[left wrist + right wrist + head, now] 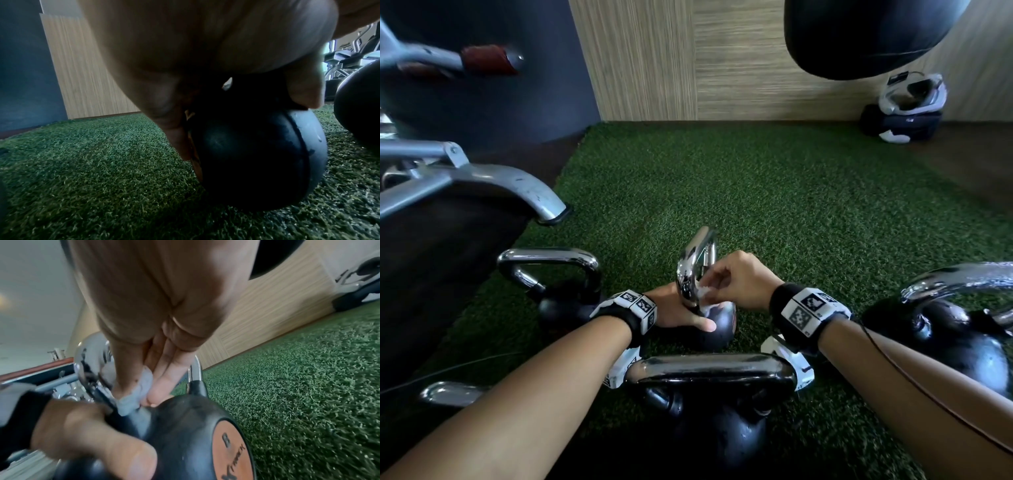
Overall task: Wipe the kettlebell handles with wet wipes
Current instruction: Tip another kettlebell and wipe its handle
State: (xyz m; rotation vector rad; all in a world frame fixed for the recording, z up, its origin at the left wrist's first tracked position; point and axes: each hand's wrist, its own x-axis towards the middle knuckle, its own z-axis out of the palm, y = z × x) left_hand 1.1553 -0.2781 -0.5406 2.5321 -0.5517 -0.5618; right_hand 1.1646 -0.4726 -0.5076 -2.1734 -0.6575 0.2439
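A small black kettlebell [719, 325] with a chrome handle [697, 260] stands on the green turf, centre front. My left hand [681, 313] grips its black ball [257, 162], thumb across the near side and fingers down the far side. My right hand [732, 281] pinches a crumpled white wet wipe [705, 294] against the lower part of the handle, where it joins the ball. In the right wrist view the wipe [133, 392] sits between thumb and fingers beside the chrome handle [88, 360], above the ball's orange face [232, 454].
Other chrome-handled kettlebells stand around: one at left [554, 277], one at the near centre [715, 394], one at right [955, 325]. A grey machine frame [482, 178] juts in from the left. A black punching bag [859, 34] hangs top right above a bag [904, 113].
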